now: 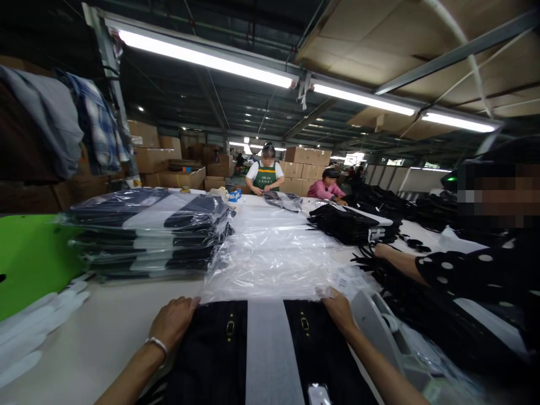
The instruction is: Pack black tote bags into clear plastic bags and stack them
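Note:
A flat black fabric piece [211, 354] lies right in front of me, with gold-coloured oval fittings and a white strip [265, 349] down its middle. My left hand [175, 320], a bangle on its wrist, is closed at the piece's far left corner. At the far right corner is my right hand [336, 309], fingers bent and slightly blurred against clear plastic. The piece's far edge meets a pile of clear plastic bags [270, 259]. Whether the fingertips also pinch the plastic is hard to see. A small white tag [319, 394] lies on the near right part.
Bagged black pieces [147, 236] are stacked at left, beside a green panel [34, 259]. A grey plastic holder [379, 326] stands at right. A co-worker's dotted sleeve [459, 270] reaches over black pieces [447, 315]. Two more people work at the far end.

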{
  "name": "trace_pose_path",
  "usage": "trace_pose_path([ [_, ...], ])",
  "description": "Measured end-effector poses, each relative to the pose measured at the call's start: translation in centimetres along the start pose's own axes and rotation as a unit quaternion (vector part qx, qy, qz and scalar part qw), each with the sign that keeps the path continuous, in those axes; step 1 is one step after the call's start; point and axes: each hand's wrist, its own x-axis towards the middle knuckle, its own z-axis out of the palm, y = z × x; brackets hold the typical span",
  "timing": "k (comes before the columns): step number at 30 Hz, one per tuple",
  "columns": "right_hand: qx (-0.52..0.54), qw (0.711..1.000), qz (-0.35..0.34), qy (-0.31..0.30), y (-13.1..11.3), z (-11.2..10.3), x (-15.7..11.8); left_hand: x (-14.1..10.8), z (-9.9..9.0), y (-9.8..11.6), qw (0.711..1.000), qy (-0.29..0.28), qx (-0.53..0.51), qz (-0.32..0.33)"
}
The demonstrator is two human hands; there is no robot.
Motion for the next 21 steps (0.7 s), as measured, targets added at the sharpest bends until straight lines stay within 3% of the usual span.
trace_pose_path([
  [2, -0.051, 0.999, -0.014, -0.002, 1.0, 1.1, 0.0, 0.0, 0.1, 0.2, 0.999, -0.021, 0.008, -0.027],
  [5, -0.119, 0.993, -0.027, -0.007, 2.1, 2.0, 0.1, 0.8, 0.8, 0.1, 0.986, -0.039, -0.138, -0.081],
  [9, -0.173, 0.984, -0.039, -0.024, 2.7, 1.9, 0.5, 2.1, 2.0, -0.9, 0.947, -0.05, -0.307, -0.084],
  [13, -0.207, 0.973, -0.043, -0.091, 3.0, 1.5, 1.4, 2.5, 2.1, -1.2, 0.886, -0.053, -0.453, -0.08],
  [15, -0.222, 0.967, -0.035, -0.117, 3.3, 1.5, 1.9, 2.2, 1.9, -0.6, 0.858, -0.038, -0.506, -0.077],
  [18, -0.217, 0.968, -0.039, -0.119, 3.9, 1.5, 2.1, 1.1, 1.5, 0.9, 0.819, 0.018, -0.557, -0.133],
  [21, -0.196, 0.976, -0.027, -0.091, 4.9, 1.2, 2.0, 0.0, 0.9, 2.2, 0.808, 0.083, -0.545, -0.208],
])
